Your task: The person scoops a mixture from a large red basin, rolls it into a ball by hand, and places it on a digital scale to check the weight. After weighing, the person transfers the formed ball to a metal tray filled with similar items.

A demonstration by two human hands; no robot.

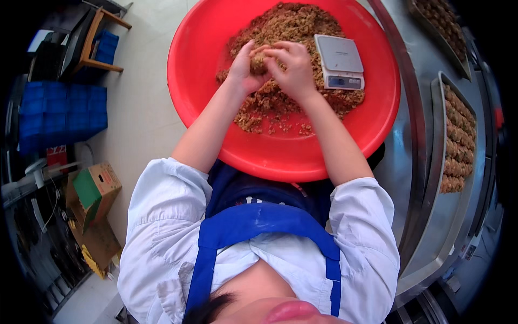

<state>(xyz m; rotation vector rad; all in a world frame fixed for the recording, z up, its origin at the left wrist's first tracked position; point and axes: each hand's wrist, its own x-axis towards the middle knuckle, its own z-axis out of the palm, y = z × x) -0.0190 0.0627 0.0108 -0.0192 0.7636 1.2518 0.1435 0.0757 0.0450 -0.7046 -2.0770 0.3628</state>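
Observation:
A ball of crumbly brown mixture [257, 64] sits between my two hands, above the basin. My left hand [244, 71] cups it from the left, and the fingers of my right hand [292, 67] press on it from the right. Below them a large heap of the same nutty-looking mixture [283, 24] lies in a wide red plastic basin [194, 77]. A white digital kitchen scale [340, 56] rests on the heap at the right, its plate bare. My palms hide part of the ball.
On the metal table at right, a metal tray [457, 218] holds rows of shaped balls [459, 141]. Another filled tray [441, 28] stands farther back. Blue plastic crates [64, 113], a wooden stool [87, 52] and an open cardboard box [97, 186] stand on the left.

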